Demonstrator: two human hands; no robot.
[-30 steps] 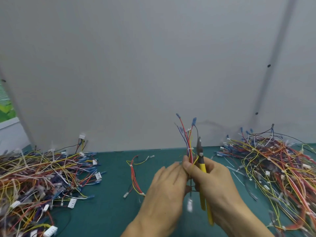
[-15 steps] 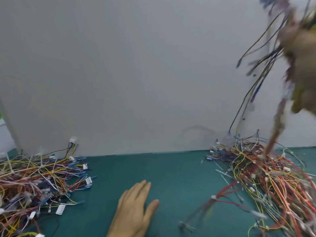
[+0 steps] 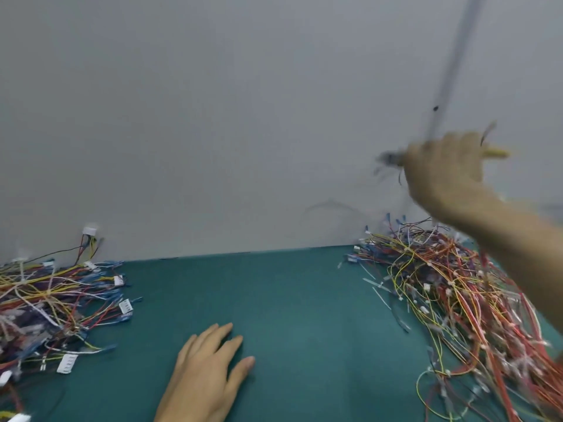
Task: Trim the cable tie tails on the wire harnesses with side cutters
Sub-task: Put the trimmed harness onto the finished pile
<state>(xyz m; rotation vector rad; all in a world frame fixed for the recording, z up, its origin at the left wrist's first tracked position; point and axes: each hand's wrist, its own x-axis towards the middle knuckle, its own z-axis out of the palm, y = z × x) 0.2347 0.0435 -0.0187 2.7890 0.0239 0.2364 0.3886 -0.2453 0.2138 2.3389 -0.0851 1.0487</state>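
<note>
Matte teal mat (image 3: 304, 300), tangled wire harnesses (image 3: 457, 300), left hand (image 3: 207, 373) flat, right hand (image 3: 444, 169) gripping blurred yellow-handled cutters (image 3: 496, 153)

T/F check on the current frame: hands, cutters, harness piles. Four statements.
1. The left hand lies flat on the green mat, holding nothing. True.
2. The right hand rests on the mat. False: it is raised in front of the wall, above the right pile.
3. The side cutters lie on the mat between the piles. False: the right hand holds them, with the yellow handle sticking out of its fist.
4. Harnesses lie in a left pile and the right pile, with bare mat between. True.
</note>
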